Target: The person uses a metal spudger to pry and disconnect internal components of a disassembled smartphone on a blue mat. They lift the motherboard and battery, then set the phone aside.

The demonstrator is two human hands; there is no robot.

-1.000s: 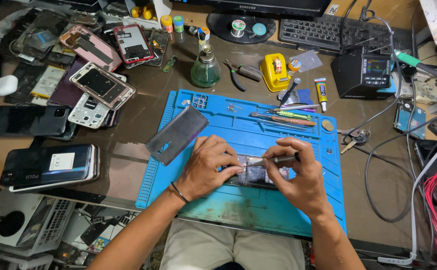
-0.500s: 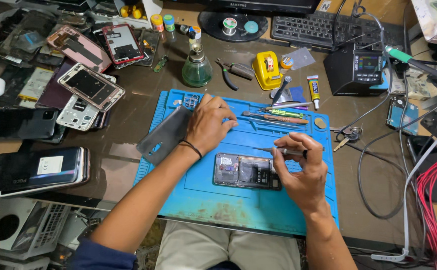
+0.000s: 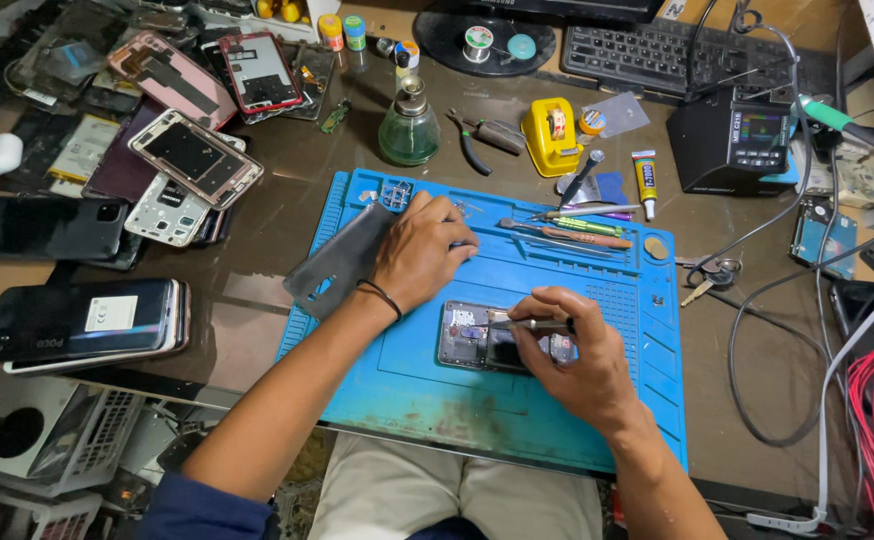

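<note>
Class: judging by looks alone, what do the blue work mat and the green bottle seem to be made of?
Blue mat: probably silicone or rubber, matte, with moulded grooves and compartments, and worn patches along the near edge. Green bottle: likely glass, see-through and glossy, topped by a metal-looking cap.

left wrist: black band (image 3: pixel 385 297) | blue sleeve (image 3: pixel 202 510) | light trousers (image 3: pixel 457 495)

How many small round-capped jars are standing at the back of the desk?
2: an orange-capped jar and a green-capped jar stand side by side at the back edge, behind the glass bottle. Clutter there may hide more.
</note>
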